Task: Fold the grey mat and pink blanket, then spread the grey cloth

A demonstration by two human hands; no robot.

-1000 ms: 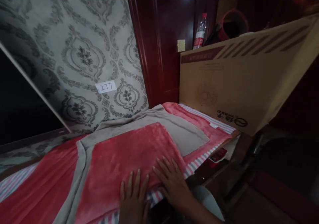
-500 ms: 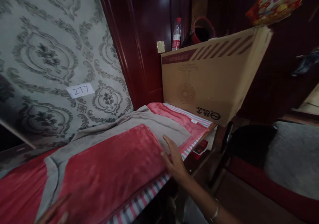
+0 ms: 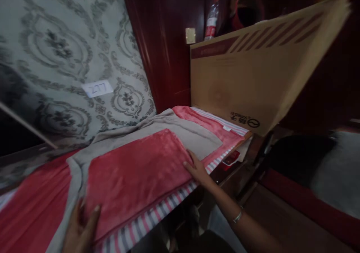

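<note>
A folded red plush cloth (image 3: 137, 174) lies flat on a grey blanket (image 3: 197, 135), roughly rectangular with soft creases. My left hand (image 3: 80, 228) is at its near left corner, thumb and fingers apart, the thumb against the red fabric. At the right edge of the same cloth rests my right hand (image 3: 199, 172), its fingers stretched out and touching the border. A bracelet circles the right wrist. Under the layers, a striped sheet (image 3: 157, 213) shows along the front edge.
Behind the bedding stands a large cardboard box (image 3: 239, 77), with a plastic bottle (image 3: 212, 18) beyond its top edge. Patterned wallpaper bearing a paper label (image 3: 97, 88) is on the left. A grey fluffy cover (image 3: 337, 174) lies at the right.
My left hand has come further into view and moved up to the cloth's left edge. My right hand stays at the right edge. The camera view has shifted slightly.
</note>
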